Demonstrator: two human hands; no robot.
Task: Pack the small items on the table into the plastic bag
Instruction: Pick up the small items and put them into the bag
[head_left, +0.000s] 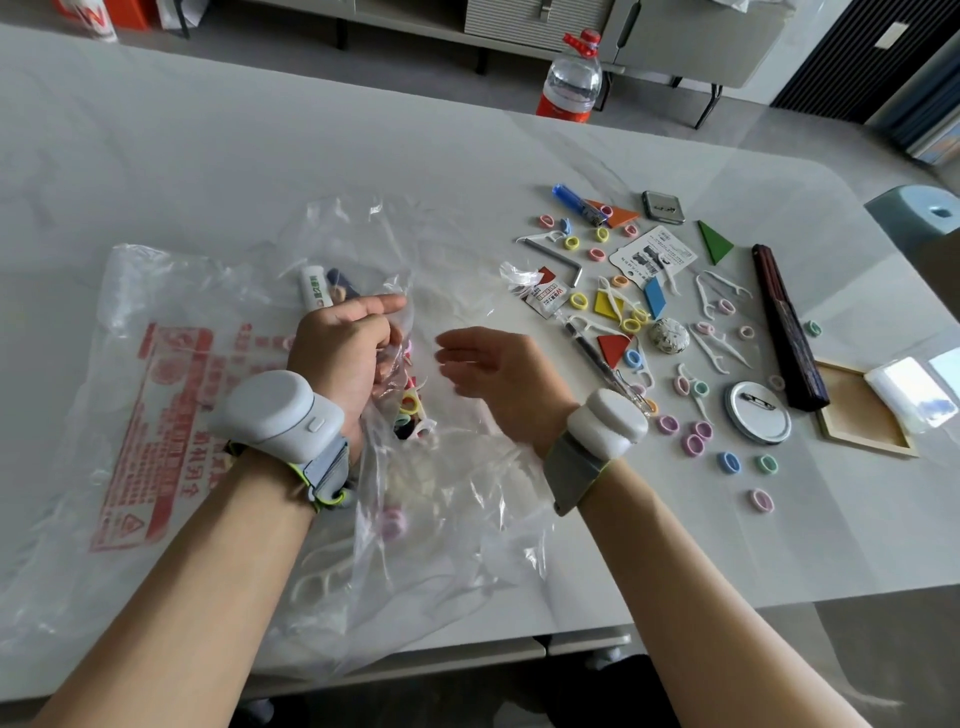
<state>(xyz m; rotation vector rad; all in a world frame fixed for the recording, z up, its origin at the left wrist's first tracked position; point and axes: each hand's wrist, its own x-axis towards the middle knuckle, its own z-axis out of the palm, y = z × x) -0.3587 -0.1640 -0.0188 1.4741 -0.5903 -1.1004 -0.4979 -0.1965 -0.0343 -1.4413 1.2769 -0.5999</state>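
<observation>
Bag (171, 415) lies lengthwise left to right — left hand (337, 353) pinching its mouth.

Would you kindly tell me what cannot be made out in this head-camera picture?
Head view: how many items lie in the plastic bag; crumpled, shiny film blurs them.
Head view: the red print on the bag; too blurred to read.
Head view: where the grip of the left hand pinches the film; its curled fingers hide it.
Head view: text on the printed card; too small.
</observation>
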